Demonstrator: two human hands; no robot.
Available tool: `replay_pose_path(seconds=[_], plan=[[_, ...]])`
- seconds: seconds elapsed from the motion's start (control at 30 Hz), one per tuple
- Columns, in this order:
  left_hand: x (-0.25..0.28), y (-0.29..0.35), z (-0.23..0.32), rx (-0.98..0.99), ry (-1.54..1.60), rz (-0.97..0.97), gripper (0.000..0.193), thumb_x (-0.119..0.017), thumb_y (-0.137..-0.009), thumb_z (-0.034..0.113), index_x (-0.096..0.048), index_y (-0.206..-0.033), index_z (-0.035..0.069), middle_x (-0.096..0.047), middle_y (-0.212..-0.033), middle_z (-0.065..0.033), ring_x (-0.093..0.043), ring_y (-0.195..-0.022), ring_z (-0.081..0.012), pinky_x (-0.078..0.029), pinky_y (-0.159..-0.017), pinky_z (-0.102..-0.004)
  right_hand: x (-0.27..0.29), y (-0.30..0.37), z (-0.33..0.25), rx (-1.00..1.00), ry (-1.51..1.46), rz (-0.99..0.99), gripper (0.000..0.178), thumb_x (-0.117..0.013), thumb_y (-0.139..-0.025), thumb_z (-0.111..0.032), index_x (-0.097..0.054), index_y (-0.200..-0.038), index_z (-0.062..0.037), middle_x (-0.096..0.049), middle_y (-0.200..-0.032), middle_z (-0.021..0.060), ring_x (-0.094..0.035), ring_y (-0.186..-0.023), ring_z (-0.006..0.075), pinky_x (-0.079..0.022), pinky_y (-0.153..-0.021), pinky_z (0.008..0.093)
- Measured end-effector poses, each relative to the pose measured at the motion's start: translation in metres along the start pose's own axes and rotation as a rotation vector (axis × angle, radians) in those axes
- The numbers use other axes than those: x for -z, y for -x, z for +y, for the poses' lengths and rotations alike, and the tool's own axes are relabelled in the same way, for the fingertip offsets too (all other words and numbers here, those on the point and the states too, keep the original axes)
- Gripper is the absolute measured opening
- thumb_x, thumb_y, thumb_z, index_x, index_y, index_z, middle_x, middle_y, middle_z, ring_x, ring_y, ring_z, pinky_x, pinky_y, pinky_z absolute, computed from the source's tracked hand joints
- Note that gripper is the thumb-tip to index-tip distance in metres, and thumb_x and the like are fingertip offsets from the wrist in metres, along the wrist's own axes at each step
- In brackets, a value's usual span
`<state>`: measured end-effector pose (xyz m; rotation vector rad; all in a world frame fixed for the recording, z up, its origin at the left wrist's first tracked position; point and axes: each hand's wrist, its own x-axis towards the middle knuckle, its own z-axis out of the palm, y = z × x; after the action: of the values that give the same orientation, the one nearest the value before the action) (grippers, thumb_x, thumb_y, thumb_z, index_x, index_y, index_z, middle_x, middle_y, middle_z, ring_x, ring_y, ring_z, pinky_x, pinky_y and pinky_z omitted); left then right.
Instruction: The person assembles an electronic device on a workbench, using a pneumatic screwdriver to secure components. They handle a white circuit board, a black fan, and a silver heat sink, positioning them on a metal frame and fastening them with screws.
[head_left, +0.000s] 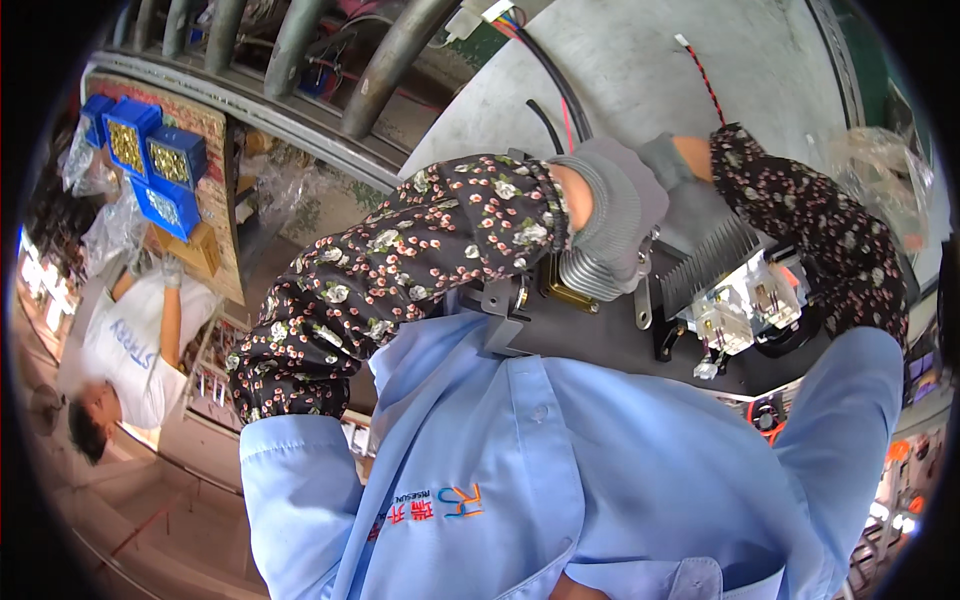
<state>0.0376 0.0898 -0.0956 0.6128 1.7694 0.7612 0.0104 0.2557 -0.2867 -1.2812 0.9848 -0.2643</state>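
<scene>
My left hand (622, 215), in a grey knit glove, reaches over a black metal chassis (590, 338). Its fingers are turned down and hidden behind the back of the hand. Beside it on the chassis are a brass-coloured block (568, 290) and a small metal bracket (643, 303). Just beyond and to the right is my right hand (664, 160), also gloved and partly covered by the left; what its fingers do does not show. A finned heat sink (708, 268) and white terminal blocks (730, 318) sit at the chassis's right. A thick black cable (553, 75) runs away from the hands.
The chassis rests on a grey metal table (620, 50). A twisted red-and-black wire (705, 80) and a clear plastic bag (880, 175) lie to the right. Grey rollers (295, 45) stand far left, beside blue bins (175, 155) of small fasteners. A co-worker (140, 330) is at left.
</scene>
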Motion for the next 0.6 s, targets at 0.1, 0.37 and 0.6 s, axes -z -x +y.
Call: replay_pose_path(seconds=[0.1, 0.37, 0.6], plan=[[0.006, 0.001, -0.002, 0.003, -0.081, -0.02, 0.068, -0.067, -0.057, 0.051, -0.056, -0.106, 0.005, -0.061, -0.094, -0.0137, -0.061, -0.085, -0.0301, -0.048, -0.071, -0.0385, 0.065, 0.062, -0.084, -0.269, -0.15, -0.108, 0.039, -0.047, -0.076, -0.017, -0.055, -0.11, 0.0002, -0.061, -0.098, 0.0179, -0.059, -0.086, 0.0238, -0.046, -0.077, 0.0367], [0.002, 0.0, 0.002, -0.032, -0.177, 0.025, 0.085, -0.069, -0.058, 0.053, -0.046, -0.121, 0.0, -0.06, -0.103, -0.0184, -0.059, -0.094, -0.0316, -0.045, -0.08, -0.0365, 0.008, 0.247, -0.247, -0.327, 0.368, 1.284, 0.039, -0.048, -0.084, -0.018, -0.048, -0.119, 0.0003, -0.053, -0.115, 0.0135, -0.053, -0.1, 0.0209, -0.045, -0.077, 0.0291], [0.002, -0.011, -0.004, -0.057, -0.153, 0.009, 0.081, -0.073, -0.061, 0.045, -0.045, -0.119, -0.003, -0.06, -0.101, -0.0166, -0.058, -0.094, -0.0242, -0.044, -0.081, -0.0309, -0.211, 0.164, -0.324, -0.543, -0.716, 2.089, 0.023, -0.045, -0.085, -0.014, -0.057, -0.098, 0.0003, -0.057, -0.088, 0.0047, -0.053, -0.077, 0.0138, -0.042, -0.065, 0.0238]])
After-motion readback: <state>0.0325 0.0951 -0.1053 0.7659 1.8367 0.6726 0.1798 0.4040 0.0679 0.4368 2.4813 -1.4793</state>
